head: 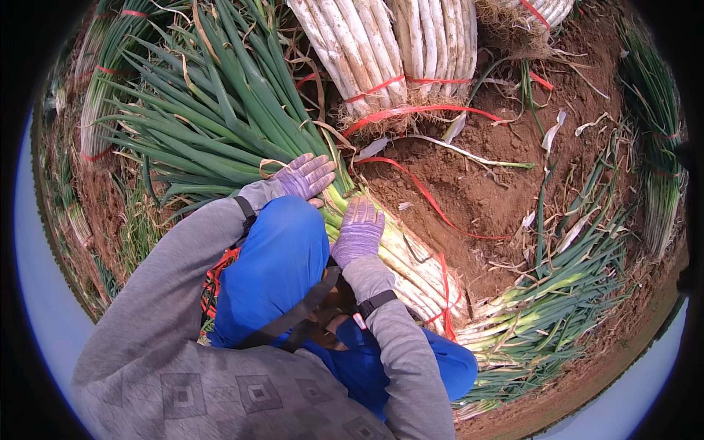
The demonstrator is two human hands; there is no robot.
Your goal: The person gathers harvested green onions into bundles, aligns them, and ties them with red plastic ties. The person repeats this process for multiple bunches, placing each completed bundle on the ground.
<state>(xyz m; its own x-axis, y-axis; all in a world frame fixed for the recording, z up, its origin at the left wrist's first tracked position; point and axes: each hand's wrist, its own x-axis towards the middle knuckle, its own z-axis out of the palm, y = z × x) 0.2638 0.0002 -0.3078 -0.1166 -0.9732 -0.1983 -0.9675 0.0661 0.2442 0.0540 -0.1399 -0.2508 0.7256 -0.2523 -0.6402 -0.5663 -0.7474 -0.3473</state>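
Observation:
A large bundle of Welsh onions (407,258) lies slantwise before me, white stalks at lower right and green leaves (220,121) fanning to upper left. My left hand (307,175), in a purple-striped knit glove, holds the stalks where the leaves begin, fingers across the top. On the paler stalks just below, my right hand (358,232) in a matching glove lies flat with fingers extended. Red plastic twine (446,297) is tied near the root end. The bundle's underside is hidden.
Two tied onion bundles (385,60) stand close ahead, another (528,22) beyond. A loose red strip (423,190) crosses the brown soil (473,203). Untied onions (550,319) lie at right; more bundles are at far left (104,115) and far right (660,181). My blue-clad knee (275,264) is beside my hands.

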